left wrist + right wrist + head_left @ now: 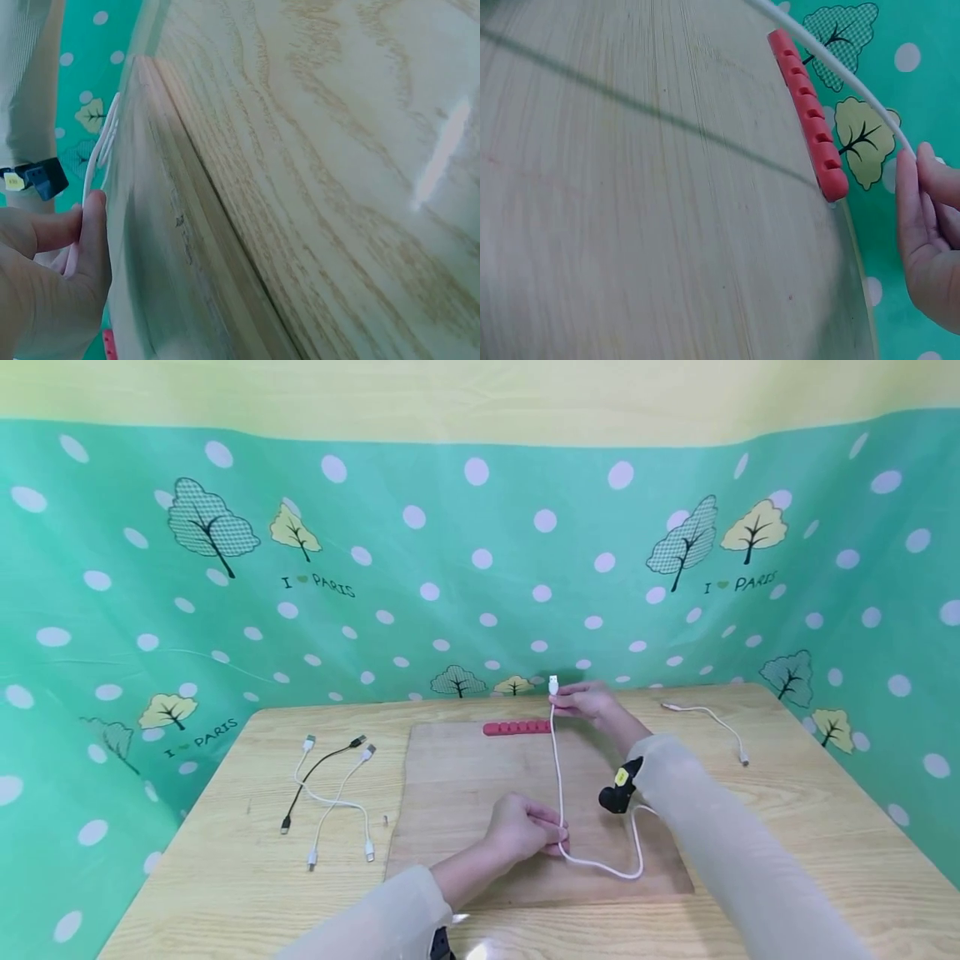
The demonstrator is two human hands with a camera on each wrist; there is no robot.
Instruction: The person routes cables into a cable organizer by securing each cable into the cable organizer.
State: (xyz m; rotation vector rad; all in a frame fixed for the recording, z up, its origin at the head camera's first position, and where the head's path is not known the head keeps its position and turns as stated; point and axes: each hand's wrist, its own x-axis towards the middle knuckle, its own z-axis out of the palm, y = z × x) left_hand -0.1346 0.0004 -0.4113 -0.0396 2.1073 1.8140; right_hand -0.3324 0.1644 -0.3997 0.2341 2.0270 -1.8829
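– Holding what, please?
– Holding smooth white cable (557, 768) over the flat wooden board (450, 802): pinching just below the plug (553, 683) with right hand (588, 702), lower along it with left hand (527, 828).
– Where to see slots?
– In the red, round-ended strip (517, 727), near the board's far edge.

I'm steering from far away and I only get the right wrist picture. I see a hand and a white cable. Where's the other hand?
Observer: The left hand is pinching the same white cable, lower down, over the board.

Child: Ooh! Are there more cables I can't see?

Observer: Yes, left of the board lie two white cables and one black cable.

Child: And on the other side?

Observer: One short white cable lies on the table, right of the board.
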